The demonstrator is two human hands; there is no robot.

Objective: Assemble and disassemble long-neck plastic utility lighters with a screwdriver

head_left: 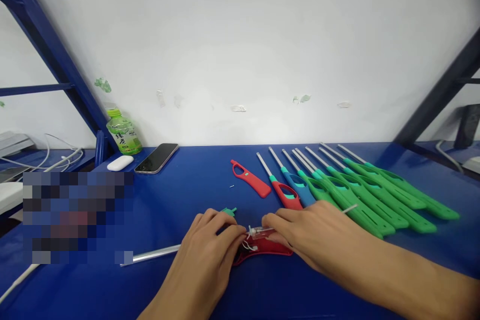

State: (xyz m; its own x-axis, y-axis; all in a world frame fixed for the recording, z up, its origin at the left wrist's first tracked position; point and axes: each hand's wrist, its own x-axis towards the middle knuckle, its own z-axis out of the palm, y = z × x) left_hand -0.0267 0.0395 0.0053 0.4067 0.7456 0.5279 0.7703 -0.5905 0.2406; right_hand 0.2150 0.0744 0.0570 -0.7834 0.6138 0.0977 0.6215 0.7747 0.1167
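In front of me lies an opened lighter's red half-shell (268,247), with a clear fuel tank (258,231) and white wires at its inside. My left hand (208,242) is closed around the shell's left end, and a metal tube (153,254) runs out to the left from beneath it. My right hand (313,232) pinches the clear tank over the shell; its palm hides the far end. A thin pale rod (350,208) pokes out behind that hand. By my left fingertips shows a teal plastic piece (230,212). The matching red cover (253,180) lies beyond.
A row of long lighters (356,187), mostly green, fills the right side. A tiny screw (231,186) lies near the red cover. At the back left are a phone (156,158), a white case (120,162) and a green-capped bottle (123,132) against the blue frame.
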